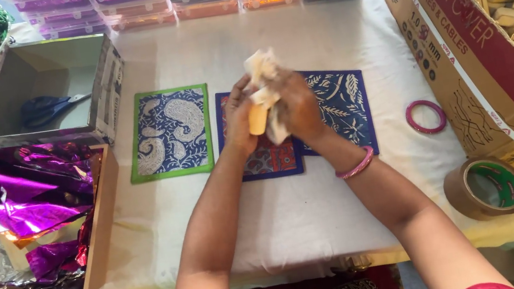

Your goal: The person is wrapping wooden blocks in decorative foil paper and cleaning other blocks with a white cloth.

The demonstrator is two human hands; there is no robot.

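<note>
While both hands meet above the table, the left hand (240, 114) and right hand (296, 108) close together on one small tan block (258, 118) half-wrapped in crumpled white paper (263, 69). Beneath them lie three printed cloth mats (168, 133). Right of the right hand sit one pink bangle (426, 116), one roll of brown tape (486, 186) and a cardboard box of wooden blocks (476, 64).
</note>
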